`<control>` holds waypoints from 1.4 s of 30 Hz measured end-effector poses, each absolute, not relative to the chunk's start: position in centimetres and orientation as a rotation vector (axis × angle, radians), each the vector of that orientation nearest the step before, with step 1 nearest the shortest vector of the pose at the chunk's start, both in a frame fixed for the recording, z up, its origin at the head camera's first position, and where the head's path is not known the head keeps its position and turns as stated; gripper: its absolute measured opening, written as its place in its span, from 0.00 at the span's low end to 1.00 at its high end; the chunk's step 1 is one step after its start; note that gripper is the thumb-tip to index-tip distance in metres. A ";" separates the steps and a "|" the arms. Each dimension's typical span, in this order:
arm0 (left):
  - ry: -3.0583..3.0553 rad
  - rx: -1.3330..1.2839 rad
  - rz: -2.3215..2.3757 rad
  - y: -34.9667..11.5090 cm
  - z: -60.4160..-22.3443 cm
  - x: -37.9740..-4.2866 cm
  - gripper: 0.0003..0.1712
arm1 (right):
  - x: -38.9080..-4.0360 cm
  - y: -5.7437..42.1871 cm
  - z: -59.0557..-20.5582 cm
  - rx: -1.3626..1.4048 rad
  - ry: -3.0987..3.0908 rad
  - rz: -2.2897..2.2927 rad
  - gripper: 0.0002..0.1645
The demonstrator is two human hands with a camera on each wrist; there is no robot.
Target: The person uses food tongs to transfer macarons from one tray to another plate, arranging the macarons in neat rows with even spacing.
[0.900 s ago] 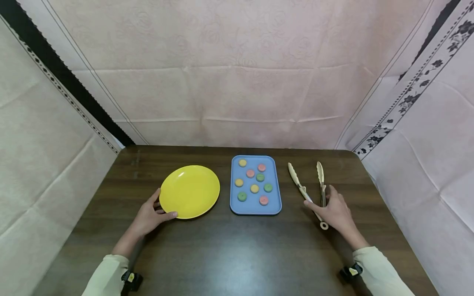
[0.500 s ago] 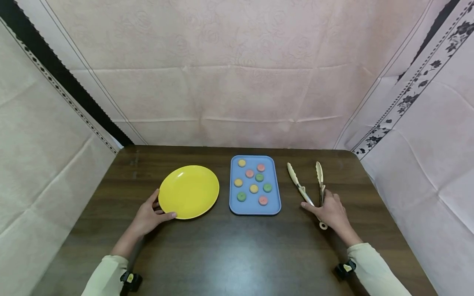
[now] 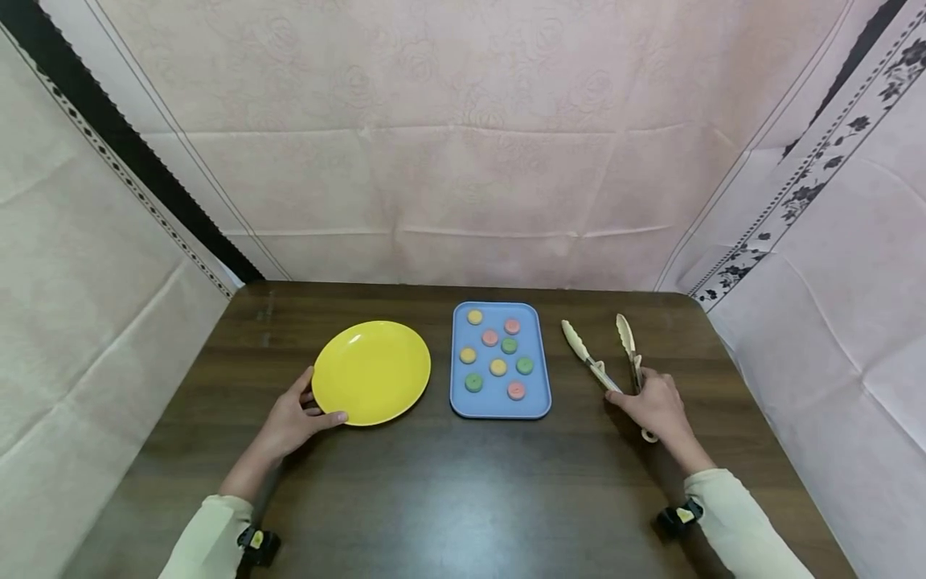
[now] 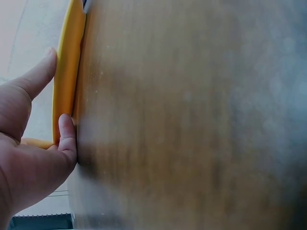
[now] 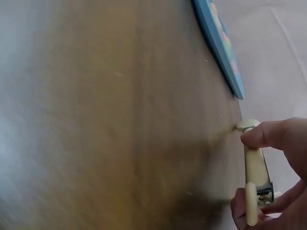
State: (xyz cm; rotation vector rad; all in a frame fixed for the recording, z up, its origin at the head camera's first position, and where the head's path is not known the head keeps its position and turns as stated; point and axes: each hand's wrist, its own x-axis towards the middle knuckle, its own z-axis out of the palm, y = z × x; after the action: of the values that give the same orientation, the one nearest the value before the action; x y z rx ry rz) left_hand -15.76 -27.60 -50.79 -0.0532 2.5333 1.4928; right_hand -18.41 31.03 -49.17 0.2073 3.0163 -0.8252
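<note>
In the head view, my left hand (image 3: pixel 291 422) holds the near left rim of a round yellow plate (image 3: pixel 372 373), which lies on the table. The left wrist view has the thumb on the plate's rim (image 4: pixel 67 72) and the other fingers curled at its lower edge. At the right, my right hand (image 3: pixel 657 408) grips a pair of tongs (image 3: pixel 597 368) by the arms, thumb on one side and fingers on the other. Their cream tips point away from me and stand apart. In the right wrist view, the tongs' hinge end (image 5: pixel 261 191) faces the camera.
Between plate and tongs lies a blue tray (image 3: pixel 501 408) with several yellow, pink and green button-like discs (image 3: pixel 498 367) spread over it. The brown table (image 3: pixel 463 498) ends at a pale cloth backdrop (image 3: pixel 463 193), with cloth on both sides too.
My right hand has closed in on the tongs' arms, and their hinge end has shifted a little right. The left hand, plate and tray look unchanged.
</note>
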 end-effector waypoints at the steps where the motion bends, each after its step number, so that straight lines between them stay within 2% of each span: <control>1: 2.536 -0.055 1.487 -27.6 -50.8 -15.8 0.70 | -18.5 31.2 -49.0 0.205 3.021 -0.830 0.50; 5: 2.544 -0.072 1.476 -27.5 -50.8 -15.7 0.70 | -19.0 31.9 -48.5 0.177 3.080 -0.807 0.45; 9: 2.545 -0.082 1.471 -27.4 -50.6 -15.7 0.70 | -19.3 32.7 -47.9 0.145 3.151 -0.742 0.49; 16: 2.543 -0.086 1.465 -27.3 -50.4 -15.6 0.71 | -18.8 34.3 -46.2 -0.002 3.311 -0.660 0.47; 27: 2.539 -0.069 1.490 -27.3 -50.4 -15.7 0.69 | -17.9 35.7 -42.9 -0.516 3.494 -0.607 0.41; 33: 2.535 -0.072 1.488 -27.3 -50.5 -15.7 0.69 | -17.8 35.2 -42.0 -0.767 3.480 -0.543 0.42; 42: 2.544 -0.074 1.472 -27.4 -50.6 -15.7 0.71 | -18.4 33.9 -41.6 -1.078 3.356 -0.440 0.38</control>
State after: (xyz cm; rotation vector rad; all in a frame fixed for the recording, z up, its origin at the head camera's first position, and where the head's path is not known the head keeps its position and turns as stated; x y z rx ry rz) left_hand -15.73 -27.40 -50.60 -0.0742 2.5440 1.4716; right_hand -18.38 33.90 -41.55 -1.0780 3.3563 -0.4401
